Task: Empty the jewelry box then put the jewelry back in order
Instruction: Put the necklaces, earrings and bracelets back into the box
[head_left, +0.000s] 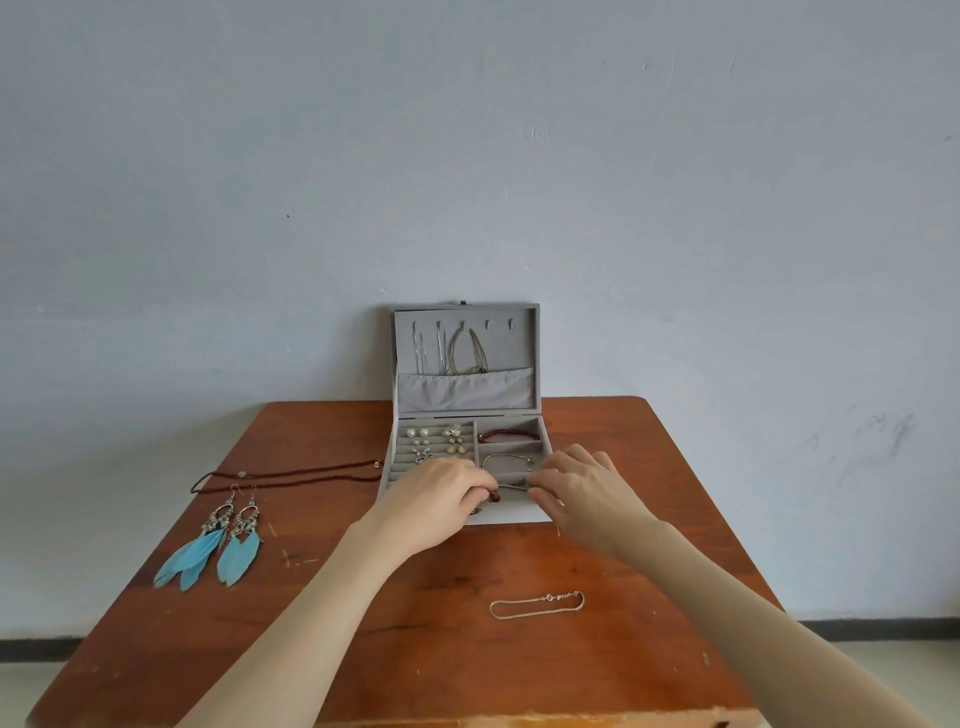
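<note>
A grey jewelry box (519, 514) stands open at the table's far middle, lid upright with chains (457, 353) hanging inside. Earrings (436, 441) fill its left rows; a dark red bead bracelet (509, 435) and a silver bracelet (506, 458) lie in the right compartments. Over the front right compartment, my left hand (441, 499) and my right hand (582, 488) each pinch an end of a thin bracelet (511, 487) with dark red beads. On the table lie blue feather earrings (213, 545), a dark bead necklace (291, 475) and a silver chain bracelet (537, 605).
The wooden table (415, 649) stands against a pale wall. Its front edge is worn, and bare wood shows between the loose pieces of jewelry.
</note>
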